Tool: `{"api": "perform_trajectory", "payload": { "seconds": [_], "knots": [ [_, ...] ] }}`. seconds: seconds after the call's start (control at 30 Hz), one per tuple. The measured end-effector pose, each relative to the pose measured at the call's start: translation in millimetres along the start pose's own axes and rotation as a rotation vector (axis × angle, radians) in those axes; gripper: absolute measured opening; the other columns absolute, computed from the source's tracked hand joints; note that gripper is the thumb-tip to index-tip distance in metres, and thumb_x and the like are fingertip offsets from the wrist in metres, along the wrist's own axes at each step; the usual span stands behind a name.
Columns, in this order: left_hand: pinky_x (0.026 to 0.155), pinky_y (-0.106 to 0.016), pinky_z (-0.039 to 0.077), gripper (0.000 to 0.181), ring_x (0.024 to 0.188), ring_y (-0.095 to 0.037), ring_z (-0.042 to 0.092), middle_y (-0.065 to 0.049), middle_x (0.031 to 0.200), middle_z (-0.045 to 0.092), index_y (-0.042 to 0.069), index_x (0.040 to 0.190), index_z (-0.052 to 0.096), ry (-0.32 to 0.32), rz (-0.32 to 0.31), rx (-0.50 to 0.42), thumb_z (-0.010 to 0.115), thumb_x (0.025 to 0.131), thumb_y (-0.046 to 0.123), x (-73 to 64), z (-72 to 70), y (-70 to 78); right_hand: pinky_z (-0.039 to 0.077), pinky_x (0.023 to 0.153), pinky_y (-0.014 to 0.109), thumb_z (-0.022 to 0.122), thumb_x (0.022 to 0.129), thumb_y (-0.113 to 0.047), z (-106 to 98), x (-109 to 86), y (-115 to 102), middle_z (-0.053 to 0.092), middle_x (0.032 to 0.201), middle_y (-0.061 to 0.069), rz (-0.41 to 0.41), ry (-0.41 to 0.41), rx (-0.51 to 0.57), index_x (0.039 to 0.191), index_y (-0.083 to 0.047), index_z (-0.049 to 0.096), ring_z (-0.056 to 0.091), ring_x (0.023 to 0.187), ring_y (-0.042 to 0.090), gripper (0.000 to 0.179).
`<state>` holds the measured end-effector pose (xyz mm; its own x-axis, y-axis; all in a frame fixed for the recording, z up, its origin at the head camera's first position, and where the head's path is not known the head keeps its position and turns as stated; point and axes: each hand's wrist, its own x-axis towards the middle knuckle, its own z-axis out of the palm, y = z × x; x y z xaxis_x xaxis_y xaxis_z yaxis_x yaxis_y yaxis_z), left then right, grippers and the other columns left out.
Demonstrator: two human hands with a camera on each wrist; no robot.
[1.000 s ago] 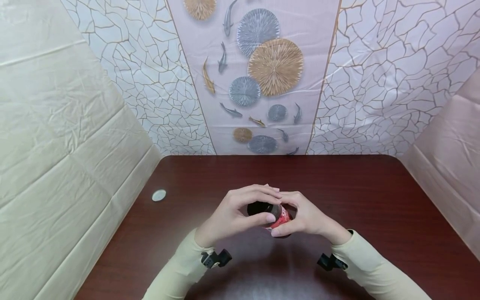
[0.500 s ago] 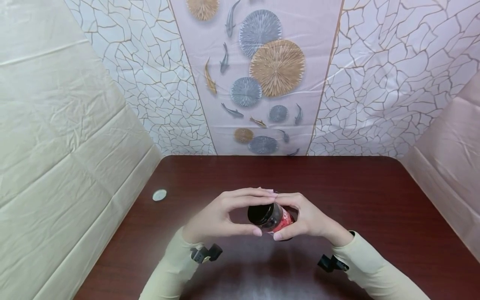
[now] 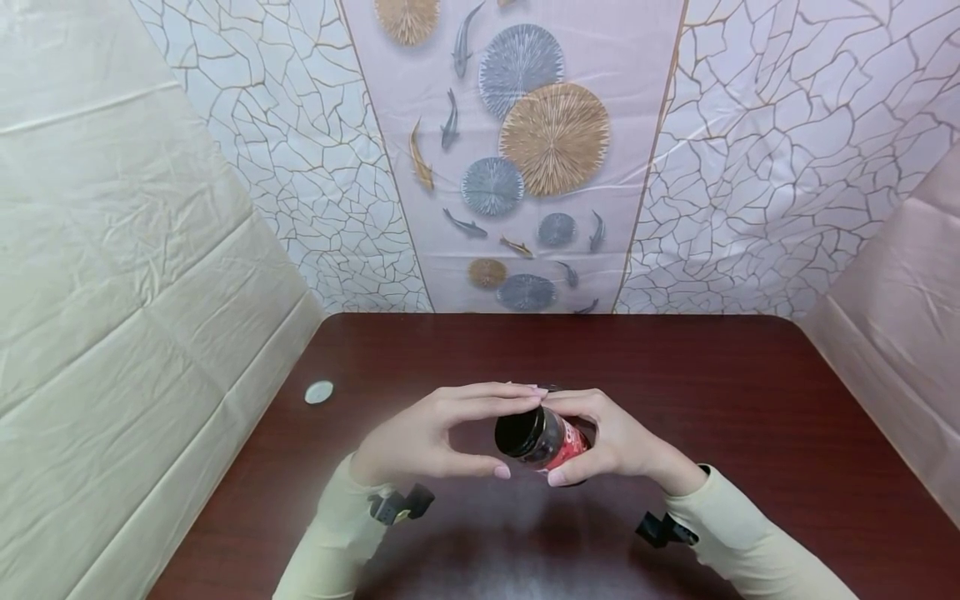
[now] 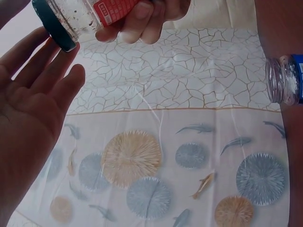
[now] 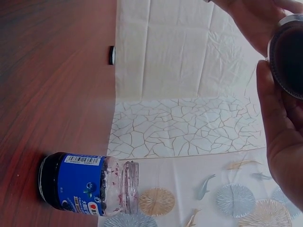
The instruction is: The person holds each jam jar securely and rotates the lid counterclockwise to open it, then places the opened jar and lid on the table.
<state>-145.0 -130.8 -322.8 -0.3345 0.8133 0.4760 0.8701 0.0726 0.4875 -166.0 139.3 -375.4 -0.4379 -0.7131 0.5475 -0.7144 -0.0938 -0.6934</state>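
Note:
A glass jar with a red label (image 3: pixel 572 446) and a black screw lid (image 3: pixel 517 432) is held tilted above the table, lid end to the left. My right hand (image 3: pixel 618 437) grips its body between thumb and fingers. Straight fingers of my left hand (image 3: pixel 442 433) reach over the lid and touch it at the top, while the left thumb stands apart from it. In the left wrist view, those fingertips lie by the green-looking lid (image 4: pixel 56 26). The right wrist view shows the dark underside of the held jar (image 5: pixel 291 56).
A lidless glass jar with a blue label (image 5: pixel 80 184) stands on the dark red-brown table (image 3: pixel 675 358), mostly hidden behind the hands in the head view. A loose round lid (image 3: pixel 318 392) lies at the table's left. Patterned cloth (image 3: pixel 555 137) hangs behind.
My left hand has moved left and slightly down, its thumb coming away from the lid and exposing more of it. My right hand still holds the jar in nearly the same place.

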Motion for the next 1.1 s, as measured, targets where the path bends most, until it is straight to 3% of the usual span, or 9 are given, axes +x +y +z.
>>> {"api": "perform_trajectory", "payload": {
  "seconds": [0.3,0.5,0.8,1.1],
  "knots": [
    [0.116,-0.04,0.035,0.066,0.139,-0.018,0.047,-0.002,0.15,0.051,0.007,0.147,0.052,0.025,0.026,-0.03,0.081,0.088,0.019,1.5,0.3,-1.4,0.055,0.09,0.031,0.088,0.072,-0.008,0.9,-0.3,-0.2,0.07,0.116,0.005,-0.041,0.0,0.02,0.129,-0.006,0.065,0.064,0.105,0.021,0.061],
    [0.117,-0.042,0.034,0.067,0.137,-0.017,0.05,-0.001,0.148,0.054,0.007,0.145,0.054,0.074,0.007,-0.026,0.083,0.086,0.019,2.4,2.1,0.4,0.056,0.086,0.03,0.088,0.071,-0.007,1.3,-1.2,-0.7,0.07,0.114,0.004,-0.032,0.013,0.009,0.127,-0.007,0.066,0.065,0.102,0.02,0.06],
    [0.117,-0.04,0.034,0.066,0.132,-0.011,0.053,0.003,0.14,0.061,0.012,0.141,0.059,0.127,-0.023,0.14,0.085,0.083,0.031,4.6,2.8,8.6,0.057,0.084,0.03,0.089,0.073,-0.013,0.1,-1.6,-0.2,0.07,0.114,0.003,-0.015,0.023,-0.016,0.127,-0.009,0.067,0.065,0.101,0.019,0.058],
    [0.116,-0.035,0.035,0.058,0.12,-0.006,0.059,0.007,0.124,0.067,0.012,0.127,0.068,0.189,-0.033,0.267,0.085,0.081,0.043,10.5,7.6,10.3,0.058,0.077,0.032,0.088,0.076,-0.017,-0.2,-1.5,0.2,0.069,0.111,0.001,-0.026,0.014,-0.018,0.127,-0.012,0.067,0.064,0.094,0.018,0.056]
  ]
}}
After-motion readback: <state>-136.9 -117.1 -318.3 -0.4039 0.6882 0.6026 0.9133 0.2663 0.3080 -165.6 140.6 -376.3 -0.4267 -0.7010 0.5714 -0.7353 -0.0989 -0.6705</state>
